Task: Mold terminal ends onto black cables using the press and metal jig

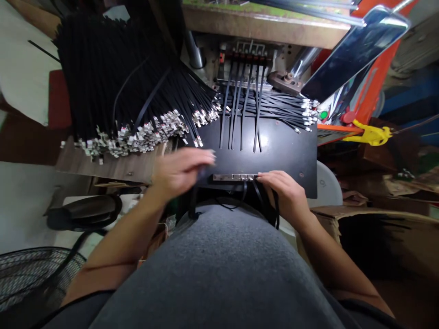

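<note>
A narrow metal fixture (pixel 228 177) with a row of slots lies along the front edge of a black plate (pixel 291 151). Two black flat cables (pixel 244 192) hang from its right half, their silvery connectors in the slots. My right hand (pixel 286 192) is closed at the fixture's right end, fingertips pinching a black flat cable, part of which dangles below the palm. My left hand (pixel 181 171) is smeared by motion to the left of the fixture, above the plate's left edge. A dark strip shows beneath it; whether the fingers grip it is unclear.
A big heap of black flat cables (pixel 116 82) with silvery connectors covers the left side. More cables (pixel 288 107) lie across the plate, several running into a press tool (pixel 247 68). A cardboard box (pixel 329 217) stands right, a fan (pixel 37 269) lower left, yellow-handled pliers (pixel 372 135) at right.
</note>
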The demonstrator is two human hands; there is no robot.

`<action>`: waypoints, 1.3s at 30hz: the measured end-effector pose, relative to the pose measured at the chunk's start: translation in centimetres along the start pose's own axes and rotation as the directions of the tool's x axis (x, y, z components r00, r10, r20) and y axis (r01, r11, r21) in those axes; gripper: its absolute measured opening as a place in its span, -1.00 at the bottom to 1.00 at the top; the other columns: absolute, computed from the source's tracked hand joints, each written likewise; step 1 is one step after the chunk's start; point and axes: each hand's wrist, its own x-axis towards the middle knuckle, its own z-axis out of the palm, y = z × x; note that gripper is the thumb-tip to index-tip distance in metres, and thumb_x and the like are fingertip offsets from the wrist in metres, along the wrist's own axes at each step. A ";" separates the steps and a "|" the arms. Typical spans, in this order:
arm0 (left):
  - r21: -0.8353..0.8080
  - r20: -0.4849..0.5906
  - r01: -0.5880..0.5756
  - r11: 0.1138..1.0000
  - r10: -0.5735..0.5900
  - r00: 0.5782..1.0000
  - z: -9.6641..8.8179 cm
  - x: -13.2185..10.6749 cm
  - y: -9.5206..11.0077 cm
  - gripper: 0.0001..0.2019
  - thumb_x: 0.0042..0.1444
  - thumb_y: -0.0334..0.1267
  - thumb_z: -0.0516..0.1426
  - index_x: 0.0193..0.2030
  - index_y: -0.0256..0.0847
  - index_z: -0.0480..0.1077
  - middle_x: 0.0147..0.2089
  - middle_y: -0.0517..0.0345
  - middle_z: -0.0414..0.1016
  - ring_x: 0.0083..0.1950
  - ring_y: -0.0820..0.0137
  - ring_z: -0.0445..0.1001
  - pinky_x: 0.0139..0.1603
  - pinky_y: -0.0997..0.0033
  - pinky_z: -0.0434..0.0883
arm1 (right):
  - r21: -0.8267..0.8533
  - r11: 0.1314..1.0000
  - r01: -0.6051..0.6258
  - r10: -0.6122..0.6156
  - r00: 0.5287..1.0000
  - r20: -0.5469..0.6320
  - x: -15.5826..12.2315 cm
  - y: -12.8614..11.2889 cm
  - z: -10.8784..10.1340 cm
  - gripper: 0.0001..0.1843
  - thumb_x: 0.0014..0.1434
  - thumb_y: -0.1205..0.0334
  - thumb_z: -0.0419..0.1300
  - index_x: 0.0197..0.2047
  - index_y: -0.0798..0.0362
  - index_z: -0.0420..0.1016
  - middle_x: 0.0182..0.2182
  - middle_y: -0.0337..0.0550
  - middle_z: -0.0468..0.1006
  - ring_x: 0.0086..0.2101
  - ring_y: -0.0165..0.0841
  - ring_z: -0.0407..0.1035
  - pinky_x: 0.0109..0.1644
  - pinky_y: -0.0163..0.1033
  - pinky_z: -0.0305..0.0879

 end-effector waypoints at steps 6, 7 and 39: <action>-0.276 0.007 -0.221 0.936 0.232 0.973 8.2 0.8 0.7 -0.84 0.23 -0.41 0.18 -0.07 -0.27 0.51 -0.10 0.00 0.64 0.04 0.37 0.59 0.11 0.35 0.56 | 0.209 0.974 -0.083 0.120 0.978 -0.169 -0.6 1.7 0.1 -0.80 0.24 0.45 0.18 -0.17 -0.04 0.54 -0.23 -0.17 0.62 -0.09 -0.29 0.51 0.04 -0.10 0.47; -0.278 0.005 -0.212 0.937 0.223 0.975 8.3 0.7 0.6 -0.84 0.22 -0.41 0.19 -0.06 -0.26 0.51 -0.09 0.00 0.63 0.03 0.37 0.59 0.10 0.35 0.56 | 0.213 0.975 -0.060 0.094 0.983 -0.156 -0.6 1.9 0.2 -0.79 0.24 0.45 0.18 -0.16 -0.04 0.54 -0.23 -0.17 0.62 -0.08 -0.28 0.51 0.05 -0.09 0.47; -0.244 0.117 0.223 0.944 -0.200 0.973 7.0 0.1 1.5 -0.65 0.09 -0.37 0.31 0.00 -0.17 0.35 -0.21 0.22 0.63 -0.12 0.44 0.62 0.02 0.43 0.53 | -0.057 0.998 -0.002 -0.007 0.987 -0.162 -2.2 3.8 2.6 -0.60 0.24 0.42 0.18 0.12 -0.07 0.40 -0.17 -0.06 0.47 -0.10 -0.20 0.35 -0.02 0.00 0.38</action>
